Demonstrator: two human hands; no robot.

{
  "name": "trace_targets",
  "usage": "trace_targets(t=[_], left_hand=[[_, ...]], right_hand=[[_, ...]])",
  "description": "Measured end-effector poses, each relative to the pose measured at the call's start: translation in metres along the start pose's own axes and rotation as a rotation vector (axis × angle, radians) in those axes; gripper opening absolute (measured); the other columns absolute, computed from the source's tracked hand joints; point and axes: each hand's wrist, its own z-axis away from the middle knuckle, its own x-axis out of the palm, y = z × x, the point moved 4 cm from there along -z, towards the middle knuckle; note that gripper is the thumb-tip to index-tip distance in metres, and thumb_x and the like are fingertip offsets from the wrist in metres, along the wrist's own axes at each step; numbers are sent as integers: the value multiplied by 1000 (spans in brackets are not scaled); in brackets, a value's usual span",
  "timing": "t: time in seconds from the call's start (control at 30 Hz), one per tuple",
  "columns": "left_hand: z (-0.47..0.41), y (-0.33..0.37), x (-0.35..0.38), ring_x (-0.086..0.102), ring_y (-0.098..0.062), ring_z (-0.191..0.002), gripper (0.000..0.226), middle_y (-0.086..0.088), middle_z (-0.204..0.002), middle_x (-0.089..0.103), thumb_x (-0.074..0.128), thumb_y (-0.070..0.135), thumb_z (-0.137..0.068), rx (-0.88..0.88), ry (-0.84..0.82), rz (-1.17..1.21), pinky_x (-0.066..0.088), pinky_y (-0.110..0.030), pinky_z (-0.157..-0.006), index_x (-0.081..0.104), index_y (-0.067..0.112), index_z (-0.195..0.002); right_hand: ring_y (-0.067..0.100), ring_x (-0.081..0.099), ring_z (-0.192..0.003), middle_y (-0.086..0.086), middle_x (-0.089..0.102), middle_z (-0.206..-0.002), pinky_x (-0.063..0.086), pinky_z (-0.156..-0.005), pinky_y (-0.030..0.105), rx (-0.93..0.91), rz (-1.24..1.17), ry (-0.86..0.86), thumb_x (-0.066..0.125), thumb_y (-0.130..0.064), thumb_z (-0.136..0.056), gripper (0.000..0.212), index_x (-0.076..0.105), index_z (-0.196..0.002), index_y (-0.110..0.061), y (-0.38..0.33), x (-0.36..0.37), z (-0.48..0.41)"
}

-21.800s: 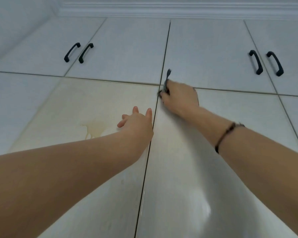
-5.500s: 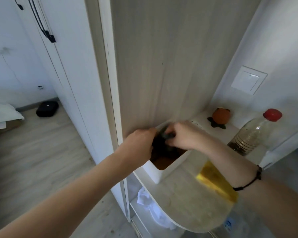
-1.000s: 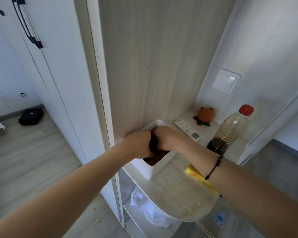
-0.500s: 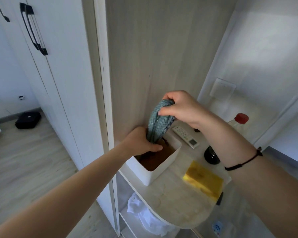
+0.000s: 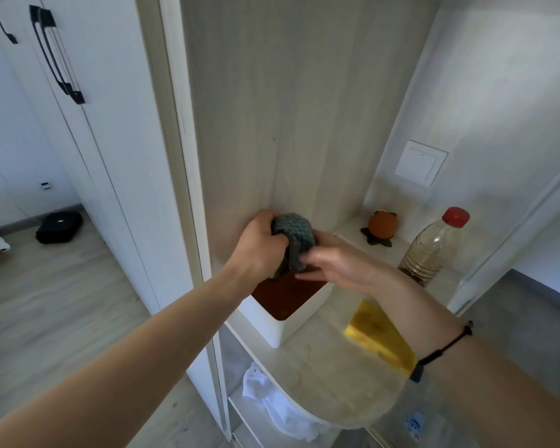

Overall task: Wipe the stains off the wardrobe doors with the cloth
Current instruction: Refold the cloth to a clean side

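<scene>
Cloth (image 5: 294,236) now bunched in both hands.

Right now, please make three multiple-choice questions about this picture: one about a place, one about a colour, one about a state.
1. Where is the cloth?
A. On the floor
B. Over the white tub
C. On the bottle

2. What colour is the bottle's cap?
A. Red
B. Blue
C. Green

3. How is the cloth held?
A. Spread flat
B. Hanging from a handle
C. Bunched between both hands

Answers:
1 B, the left hand and right hand hold it above the tub's brown water.
2 A, the cap is plainly red.
3 C, both hands grip the balled cloth.
</scene>
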Motion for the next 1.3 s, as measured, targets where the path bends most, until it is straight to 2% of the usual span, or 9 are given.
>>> trace_targets(t=[0.23,0.47,0.67,0.77,0.97,1.03,1.13,1.2,1.3], left_hand=[[5,21,10,61,-13,-112,60,2,-117,66,40,-11,-82,112,-113,196,51,-29,-96,64,28,-119],[14,14,0,58,-19,-104,51,-2,-120,56,68,10,-79,447,-156,-576,47,-22,-80,54,23,-127],[21,8,-6,60,-22,-70,50,5,-79,58,76,50,-79,353,-20,-765,41,-30,-54,46,17,-101],[22,3,2,52,-20,-65,39,8,-68,49,72,49,-84,240,-6,-724,35,-30,-54,47,19,-89],[21,-10,2,62,-21,-75,12,2,-74,65,70,26,-86,161,-192,-597,42,-19,-57,67,14,-87],[21,-8,-6,63,-17,-80,16,5,-80,67,65,12,-87,211,-258,-626,46,-15,-63,73,21,-98],[17,-1,-19,65,-16,-92,47,3,-109,66,64,0,-83,354,-128,-726,55,-33,-80,63,25,-124],[19,2,-13,63,-21,-92,57,2,-121,59,67,-1,-77,609,-92,-873,57,-39,-73,56,22,-128],[27,4,4,60,-22,-68,43,-2,-98,64,71,4,-68,858,-76,-1176,46,-28,-44,64,12,-110]], right_hand=[[17,73,-96,4,77,-94,60,-90,46,-33,146,131,79,-4,-84,28,69,-109,-12,4,18,-15],[29,72,-98,22,71,-111,60,-87,47,42,99,160,66,5,-91,21,68,-110,-4,-5,0,-14],[35,73,-98,24,71,-110,57,-92,50,61,-105,112,44,13,-95,28,63,-114,4,-9,2,-7],[18,65,-66,10,69,-81,54,-94,53,54,-299,21,37,6,-94,24,60,-100,1,-6,17,-6],[16,62,-67,5,64,-69,58,-73,35,-38,-93,-24,72,-2,-90,7,66,-90,-5,0,25,-11],[19,67,-77,11,69,-83,55,-65,29,-22,77,31,82,-6,-82,22,69,-99,-3,2,16,-15],[17,66,-72,19,69,-97,50,-56,28,4,315,91,81,-1,-74,39,63,-108,-1,-1,10,-16],[15,57,-61,14,67,-84,41,-51,27,30,384,15,65,12,-77,23,67,-90,-7,-9,13,-14],[12,37,-51,-4,48,-50,24,-53,28,121,486,-77,54,20,-77,55,56,-44,-23,-22,19,-16]])
